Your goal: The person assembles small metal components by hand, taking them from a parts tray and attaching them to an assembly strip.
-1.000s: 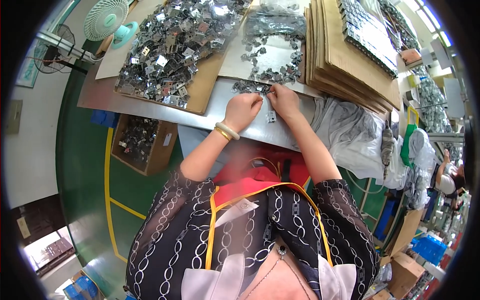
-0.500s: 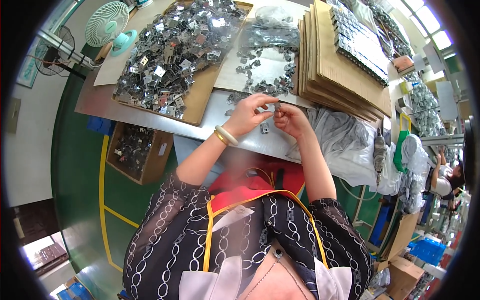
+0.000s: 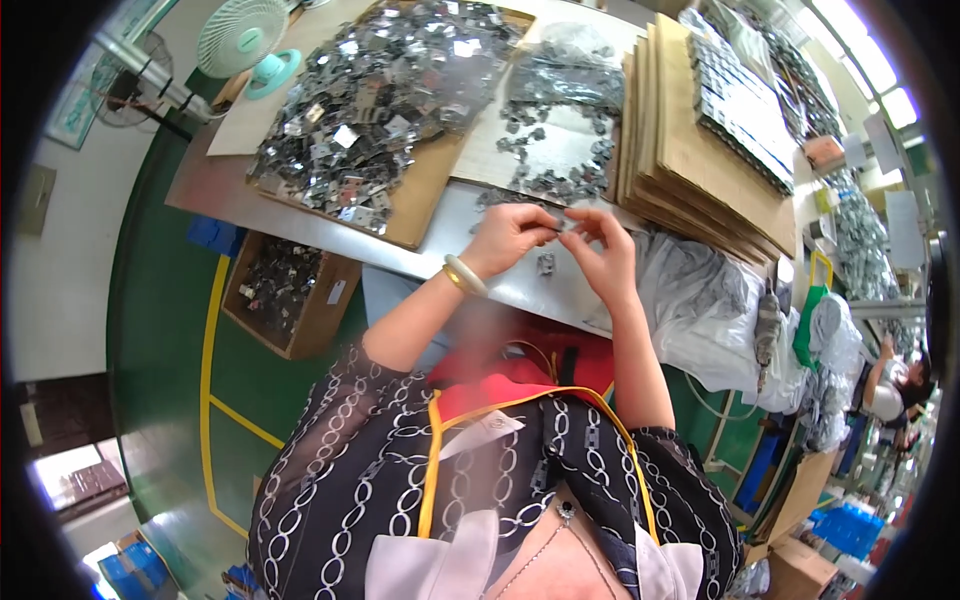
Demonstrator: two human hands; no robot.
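Note:
My left hand (image 3: 510, 236) and my right hand (image 3: 604, 250) meet over the near edge of the metal table (image 3: 415, 262). Between their fingertips is a small grey metal part (image 3: 564, 226), pinched from both sides; its exact shape is too small to make out. Just below the hands, a small silver metal bracket (image 3: 546, 263) lies alone on the table. Beyond my fingers, several small dark metal parts (image 3: 570, 183) are scattered over a white sheet. To the left, a shallow cardboard tray (image 3: 436, 190) holds a big heap of shiny flat metal pieces (image 3: 375, 110).
Stacked cardboard sheets (image 3: 675, 150) stand at the right, with rows of metal parts (image 3: 740, 110) on top. Beside them are a plastic-wrapped bundle (image 3: 700, 300) and a hanging power screwdriver (image 3: 767, 325). A green fan (image 3: 250, 50) is far left; a parts box (image 3: 285, 300) sits below the table.
My right hand has turned, with its fingers now more raised and spread, while the left fingers pinch nearer the part. The whole view has shifted slightly, moving the scene rightward.

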